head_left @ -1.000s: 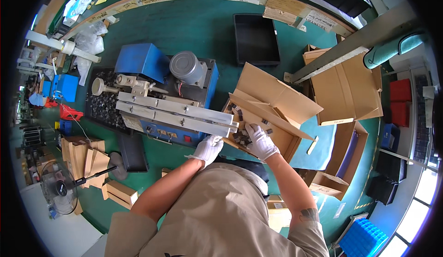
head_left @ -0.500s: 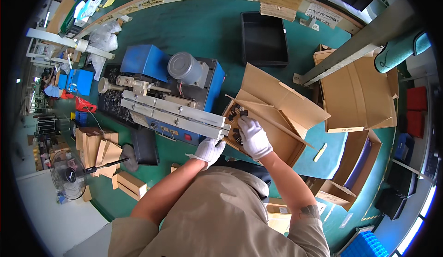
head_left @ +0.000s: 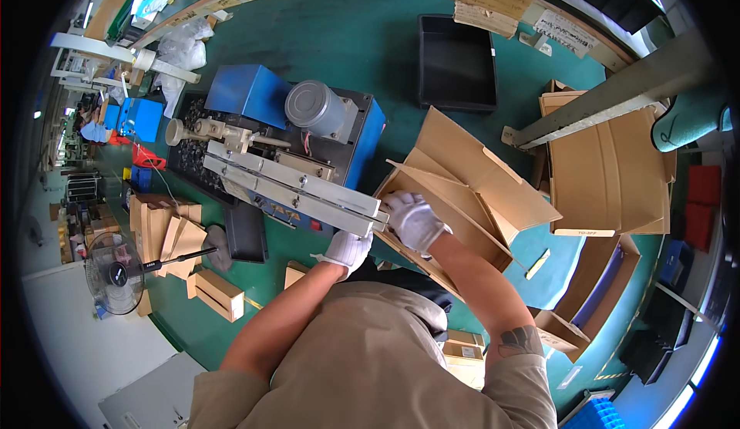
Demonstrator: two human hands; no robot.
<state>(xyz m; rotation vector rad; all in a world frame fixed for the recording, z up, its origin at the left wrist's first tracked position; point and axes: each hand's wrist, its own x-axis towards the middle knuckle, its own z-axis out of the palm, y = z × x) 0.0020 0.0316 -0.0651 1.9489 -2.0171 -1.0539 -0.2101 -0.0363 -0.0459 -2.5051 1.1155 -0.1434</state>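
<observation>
Both of my hands wear white gloves at the right end of a pair of long metal rails [head_left: 297, 190], part of a blue bench machine [head_left: 247, 94] with a grey round motor [head_left: 316, 109]. My left hand [head_left: 347, 250] is closed just under the rail end; its fingertips and whatever they hold are hidden. My right hand [head_left: 416, 222] reaches over the near-left edge of an open cardboard box [head_left: 470, 232], fingers curled against the rail end. What they grip, if anything, does not show. The small black parts in that box are covered by my right hand.
An empty black tray [head_left: 459, 63] lies behind the box. A metal post [head_left: 601, 97] slants over flattened cardboard [head_left: 609, 174] at the right. A utility knife [head_left: 538, 264] and a long carton [head_left: 597, 290] lie right of the box. A fan [head_left: 116, 273] stands at left.
My right hand has moved from the black parts in the box leftward to the rail end, its fingers now curled. My left hand stays by the rail end. The whole view has shifted slightly.
</observation>
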